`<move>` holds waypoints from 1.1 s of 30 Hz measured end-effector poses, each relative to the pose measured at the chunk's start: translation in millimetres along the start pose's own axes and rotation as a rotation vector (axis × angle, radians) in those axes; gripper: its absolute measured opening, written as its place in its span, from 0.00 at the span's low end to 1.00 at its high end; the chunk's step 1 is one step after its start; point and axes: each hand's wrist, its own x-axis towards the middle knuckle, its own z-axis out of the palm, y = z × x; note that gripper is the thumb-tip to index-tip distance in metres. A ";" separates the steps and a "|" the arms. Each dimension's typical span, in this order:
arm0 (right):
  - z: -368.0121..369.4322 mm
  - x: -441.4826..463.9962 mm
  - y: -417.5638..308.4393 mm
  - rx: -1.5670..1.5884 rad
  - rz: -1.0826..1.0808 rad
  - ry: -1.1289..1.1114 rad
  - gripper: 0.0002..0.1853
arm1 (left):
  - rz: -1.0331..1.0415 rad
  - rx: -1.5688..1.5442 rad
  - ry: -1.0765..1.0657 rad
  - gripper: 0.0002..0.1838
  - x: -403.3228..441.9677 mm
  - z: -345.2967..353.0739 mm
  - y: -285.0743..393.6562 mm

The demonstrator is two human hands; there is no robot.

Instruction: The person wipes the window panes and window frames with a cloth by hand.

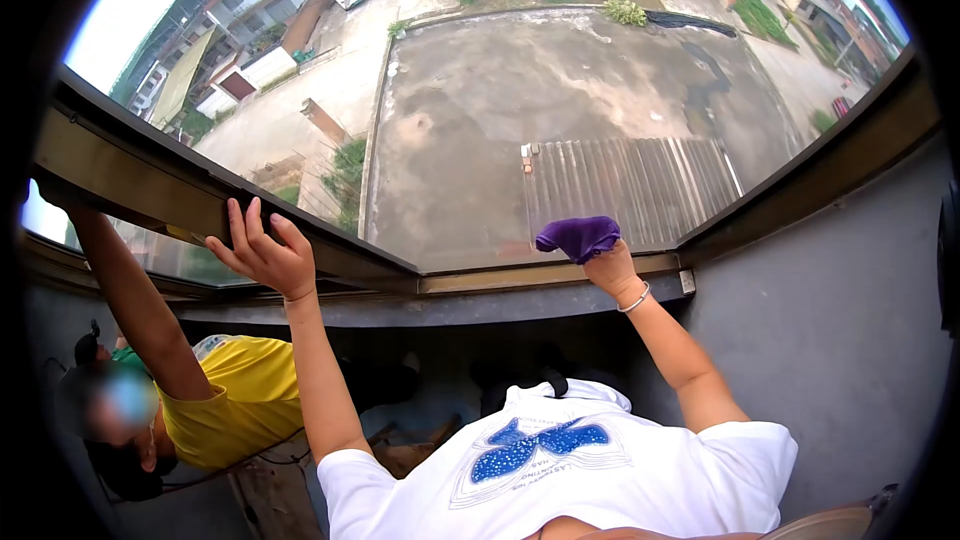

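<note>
My right hand (612, 272) grips a purple cloth (578, 237) up against the window pane (480, 180), close to the lower right of the frame. A bracelet circles that wrist. Further left, my left hand (268, 252) rests on the dark metal window frame (170, 180), its fingers spread and nothing visible in them. Most of the right palm is hidden by the cloth.
To my left stands a person in a yellow shirt (240, 400), one arm raised to the window. A narrow sill (480, 308) runs below the glass, and a grey wall (820, 310) closes off the right. Outside, far below, lies a concrete yard with a corrugated roof (630, 185).
</note>
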 end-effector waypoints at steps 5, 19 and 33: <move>-109.3 -2.4 -2.6 -0.380 -0.045 0.193 0.25 | -0.018 -0.017 -0.004 0.12 0.3 -1.7 1.1; -64.5 172.8 -166.0 -0.370 -0.373 0.710 0.22 | -0.023 -0.189 0.017 0.12 -9.7 0.3 -9.0; -121.2 72.8 -52.6 -0.536 -0.285 0.356 0.23 | -0.037 -0.223 -0.012 0.13 -56.3 -8.0 -11.7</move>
